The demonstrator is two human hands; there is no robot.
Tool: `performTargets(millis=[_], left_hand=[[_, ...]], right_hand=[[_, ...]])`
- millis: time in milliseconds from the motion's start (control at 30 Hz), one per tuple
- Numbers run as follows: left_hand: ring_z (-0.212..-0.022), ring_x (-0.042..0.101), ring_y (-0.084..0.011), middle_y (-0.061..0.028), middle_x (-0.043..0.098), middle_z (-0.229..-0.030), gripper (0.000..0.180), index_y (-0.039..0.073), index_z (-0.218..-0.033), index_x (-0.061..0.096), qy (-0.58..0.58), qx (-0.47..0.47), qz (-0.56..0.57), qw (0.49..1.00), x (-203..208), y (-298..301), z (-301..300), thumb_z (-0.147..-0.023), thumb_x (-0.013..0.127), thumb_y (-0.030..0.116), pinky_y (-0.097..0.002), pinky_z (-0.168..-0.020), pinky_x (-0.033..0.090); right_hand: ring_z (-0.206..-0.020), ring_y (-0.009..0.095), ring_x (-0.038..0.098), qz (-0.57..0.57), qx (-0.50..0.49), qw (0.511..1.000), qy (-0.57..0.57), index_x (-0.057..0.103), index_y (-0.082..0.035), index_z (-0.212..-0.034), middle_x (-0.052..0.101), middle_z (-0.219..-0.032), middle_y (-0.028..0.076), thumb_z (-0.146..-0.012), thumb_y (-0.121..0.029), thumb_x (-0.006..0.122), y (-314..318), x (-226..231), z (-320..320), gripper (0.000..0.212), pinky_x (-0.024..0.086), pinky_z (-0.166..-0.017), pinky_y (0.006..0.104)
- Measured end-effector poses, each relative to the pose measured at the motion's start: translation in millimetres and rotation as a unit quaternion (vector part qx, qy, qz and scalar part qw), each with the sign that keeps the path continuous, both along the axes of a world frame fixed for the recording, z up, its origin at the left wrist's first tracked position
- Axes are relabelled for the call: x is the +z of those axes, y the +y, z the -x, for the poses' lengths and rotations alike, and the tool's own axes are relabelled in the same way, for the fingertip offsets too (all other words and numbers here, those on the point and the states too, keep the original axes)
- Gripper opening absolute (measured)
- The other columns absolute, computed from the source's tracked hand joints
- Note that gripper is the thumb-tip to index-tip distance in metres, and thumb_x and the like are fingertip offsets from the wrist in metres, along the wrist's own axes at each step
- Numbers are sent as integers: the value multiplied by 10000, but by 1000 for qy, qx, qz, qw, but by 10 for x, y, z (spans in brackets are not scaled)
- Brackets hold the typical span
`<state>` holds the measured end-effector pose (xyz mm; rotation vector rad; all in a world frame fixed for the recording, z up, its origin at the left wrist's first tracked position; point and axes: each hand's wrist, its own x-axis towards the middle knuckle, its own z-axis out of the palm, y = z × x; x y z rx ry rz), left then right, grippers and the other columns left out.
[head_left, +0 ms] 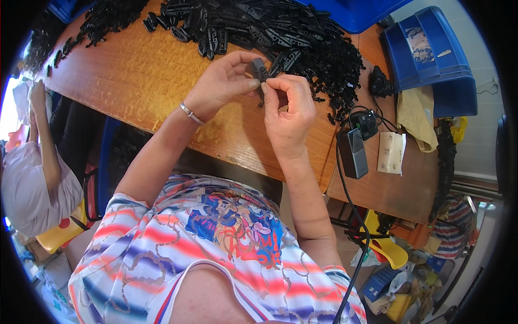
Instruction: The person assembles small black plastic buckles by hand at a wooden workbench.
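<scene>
My left hand (224,83), with a silver bangle on the wrist, pinches a dark plastic part (258,68) between thumb and fingers. It is a small grey-black piece, and its exact kind cannot be made out. Close on its right, my right hand (291,105) has thumb and index finger pressed together against the lower side of the same part. Both hands hold it above the front half of the wooden table (162,70). Just beyond them lies a large heap of long black plastic parts (216,29), with an open pattern in each.
Smaller black pieces (337,70) spread to the right of the heap. A blue bin (431,59), a dark grey power bank (353,154) with a black cable, and a white packet (391,152) are at the right. Another person (40,173) sits at the left.
</scene>
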<state>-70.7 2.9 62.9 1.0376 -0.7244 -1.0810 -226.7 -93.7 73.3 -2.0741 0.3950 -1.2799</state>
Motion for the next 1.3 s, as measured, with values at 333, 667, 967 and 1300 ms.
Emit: performTargets(millis=[333,667,967,1300], left_hand=[[-1159,677,-115,-44,684,-1301,508,7,-1497,556,-41,28,37,998,-42,27,156,-1013,710,-2,-292,-989,578],[-878,676,-95,-20,756,-1061,345,31,-1333,725,-305,-34,-125,944,-30,339,-37,-992,749,74,-265,-777,552],[-1004,751,-334,-139,788,-1085,281,106,-1208,787,-530,-18,-112,840,-53,473,-370,-955,757,226,-429,-860,593],[-906,739,-320,-81,750,-983,308,101,-1211,752,-654,253,-192,686,-316,125,-1045,-964,786,283,-423,-806,586]], right_hand=[[-765,296,647,-105,17,992,73,670,-7,-956,630,-898,140,-865,47,820,63,-132,65,183,528,-673,372],[-747,329,663,-172,103,956,213,653,-45,-872,641,-846,122,-844,-139,891,241,-443,144,258,522,-677,434],[-849,402,713,-16,-43,953,300,712,-32,-930,710,-972,181,-927,-130,793,-186,-398,275,127,554,-743,502],[-857,417,741,46,-43,909,413,776,-43,-1005,708,-1040,194,-938,-137,762,-92,-460,19,116,596,-771,508]])
